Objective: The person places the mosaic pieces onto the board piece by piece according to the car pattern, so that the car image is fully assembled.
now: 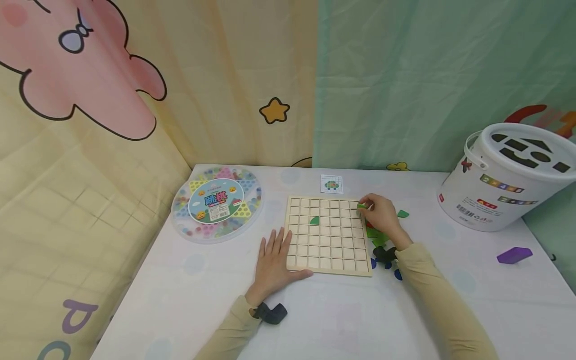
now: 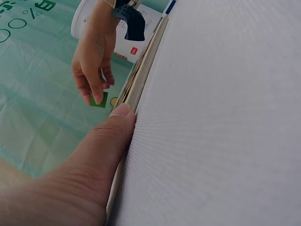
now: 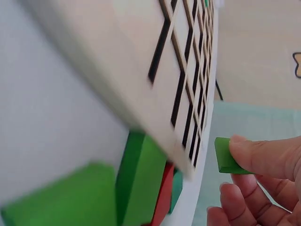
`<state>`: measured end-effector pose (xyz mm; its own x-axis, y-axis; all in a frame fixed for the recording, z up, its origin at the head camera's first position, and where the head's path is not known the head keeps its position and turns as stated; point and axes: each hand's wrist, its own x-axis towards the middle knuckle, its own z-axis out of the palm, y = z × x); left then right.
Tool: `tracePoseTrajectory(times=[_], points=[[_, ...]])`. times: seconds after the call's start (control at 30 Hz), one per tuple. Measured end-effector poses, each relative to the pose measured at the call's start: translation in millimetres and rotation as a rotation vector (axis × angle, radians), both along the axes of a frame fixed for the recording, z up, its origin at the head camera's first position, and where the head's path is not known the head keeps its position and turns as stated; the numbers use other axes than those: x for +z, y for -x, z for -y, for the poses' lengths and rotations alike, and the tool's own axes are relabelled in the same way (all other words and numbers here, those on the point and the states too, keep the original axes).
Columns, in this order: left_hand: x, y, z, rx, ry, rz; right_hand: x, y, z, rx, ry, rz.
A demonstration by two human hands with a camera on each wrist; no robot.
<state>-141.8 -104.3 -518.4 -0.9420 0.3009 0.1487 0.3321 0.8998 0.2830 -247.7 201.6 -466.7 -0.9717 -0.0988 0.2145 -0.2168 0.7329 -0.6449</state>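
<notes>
A wooden grid board (image 1: 327,245) lies on the white table, with one green quarter-round piece (image 1: 315,220) in a cell of its upper part. My left hand (image 1: 273,262) rests flat at the board's lower left corner, fingers spread along the left side and thumb at the front edge. My right hand (image 1: 380,215) pinches a small green block (image 3: 225,155) between thumb and fingers above the board's upper right corner. Under the right wrist, beside the board, lie loose green blocks (image 1: 377,236), a bit of red and several blue pieces (image 1: 398,274).
A pattern card (image 1: 331,184) lies behind the board. To the left sits a round Chinese checkers set (image 1: 216,200). A white bucket (image 1: 508,180) with shaped holes in its lid stands at the right, near a purple block (image 1: 515,255). One green piece (image 1: 403,214) lies right of the right hand.
</notes>
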Motion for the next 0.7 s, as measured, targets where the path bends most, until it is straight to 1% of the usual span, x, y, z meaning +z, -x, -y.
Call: tracePoseTrajectory(times=[0.23,0.4,0.7], points=[[-0.4,0.4,0,0.004,-0.003,-0.004,5.7,-3.4,21,0.085,0.039,-0.003],[-0.8,0.7,0,0.009,-0.003,0.005,5.9,-3.0,35,0.142,0.058,-0.014],[-0.8,0.4,0,0.009,-0.023,0.014,5.3,-5.0,56,0.184,0.08,0.039]])
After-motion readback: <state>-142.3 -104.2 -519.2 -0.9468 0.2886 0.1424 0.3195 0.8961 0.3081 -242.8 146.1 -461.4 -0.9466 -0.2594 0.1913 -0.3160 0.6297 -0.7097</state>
